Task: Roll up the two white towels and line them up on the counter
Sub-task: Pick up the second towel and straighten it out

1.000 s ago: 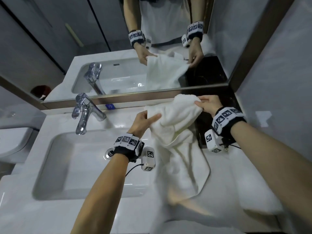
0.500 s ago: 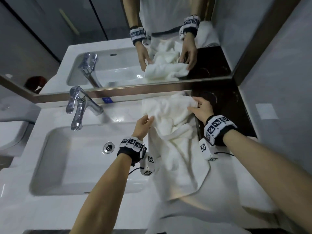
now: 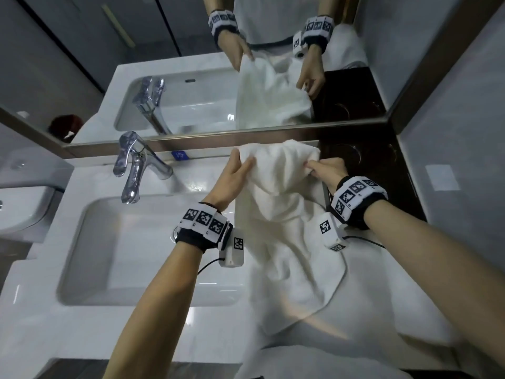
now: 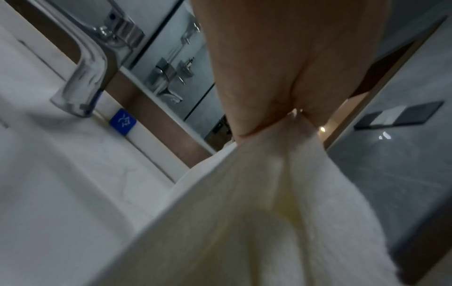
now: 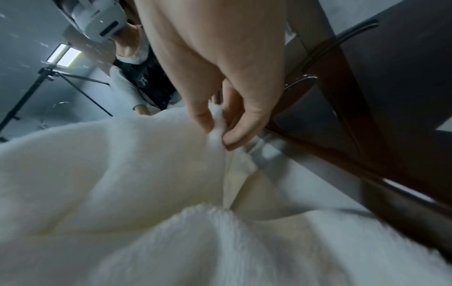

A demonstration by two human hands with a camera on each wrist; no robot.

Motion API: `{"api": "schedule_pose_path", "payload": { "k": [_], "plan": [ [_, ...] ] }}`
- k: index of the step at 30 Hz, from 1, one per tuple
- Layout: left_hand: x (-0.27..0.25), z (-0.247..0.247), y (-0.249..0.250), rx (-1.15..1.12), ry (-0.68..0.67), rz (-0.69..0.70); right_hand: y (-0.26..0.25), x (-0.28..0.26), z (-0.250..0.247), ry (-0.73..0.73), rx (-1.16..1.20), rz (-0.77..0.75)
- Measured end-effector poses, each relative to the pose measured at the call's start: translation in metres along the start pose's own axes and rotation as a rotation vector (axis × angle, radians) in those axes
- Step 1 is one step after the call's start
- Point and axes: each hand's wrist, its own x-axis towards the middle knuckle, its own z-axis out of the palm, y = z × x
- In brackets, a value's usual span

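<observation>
Presently one white towel is held up by its top edge between both hands, in front of the mirror at the back of the counter. Its lower part trails down from the hands and lies crumpled and unrolled on the counter surface, below and between the two wrists.

Left hand: grasping the towel's upper left corner. In the left wrist view the cloth bunches into a pinch between the thumb and the fingers.

Right hand: grasping the towel's upper right corner. In the right wrist view the fingertips and thumb nip a small tuft of the pile, with the towel spreading away beneath the palm.

A second mass of white cloth lies on the counter below the right forearm, nearer the person; whether it is the other towel cannot be told.

Surroundings: the basin sits beneath and to the outer side of the left forearm. A chrome tap stands beyond the basin, well to the left of the left hand. A small blue tag is fixed just beside the tap base. A dark surface lies just beyond the right hand. Both wrists carry bands with black-and-white marker squares.
</observation>
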Motion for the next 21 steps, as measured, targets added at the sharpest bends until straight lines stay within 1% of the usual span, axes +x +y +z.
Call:
{"api": "schedule_pose_path", "payload": {
  "k": [2,4,7,9,11,12,13,15,16,18,20,21],
  "plan": [
    [-0.001,-0.009,0.007,-0.055,0.013,0.038,-0.006,0.0,-0.001,0.038,0.002,-0.048],
    [-0.002,-0.018,0.01,-0.09,0.048,0.059,-0.015,-0.001,-0.007,0.028,0.032,-0.119],
    [-0.005,-0.029,0.008,-0.12,0.134,0.066,-0.03,-0.008,-0.019,-0.104,0.141,-0.237],
    [-0.005,-0.031,0.002,-0.192,0.214,0.031,-0.036,-0.016,-0.025,-0.172,0.214,-0.299],
    [-0.002,-0.03,-0.006,-0.257,0.247,-0.041,-0.037,-0.024,-0.027,-0.153,0.247,-0.365],
    [-0.001,-0.027,-0.01,-0.271,0.243,-0.094,-0.036,-0.027,-0.027,-0.165,0.279,-0.357],
    [-0.001,-0.023,-0.014,-0.284,0.231,-0.147,-0.035,-0.03,-0.026,-0.206,0.331,-0.314],
    [-0.001,-0.016,-0.023,-0.305,0.208,-0.233,-0.029,-0.033,-0.026,-0.315,0.454,-0.186],
    [0.0,-0.014,-0.028,-0.311,0.191,-0.268,-0.024,-0.034,-0.025,-0.348,0.466,-0.126],
    [0.0,-0.011,-0.034,-0.315,0.147,-0.304,-0.01,-0.037,-0.024,-0.358,0.351,-0.054],
    [0.0,-0.008,-0.042,-0.332,0.121,-0.308,0.005,-0.038,-0.023,-0.334,0.15,-0.055],
    [-0.001,-0.007,-0.045,-0.332,0.126,-0.304,0.01,-0.039,-0.022,-0.314,0.037,-0.082]
  ]
}}
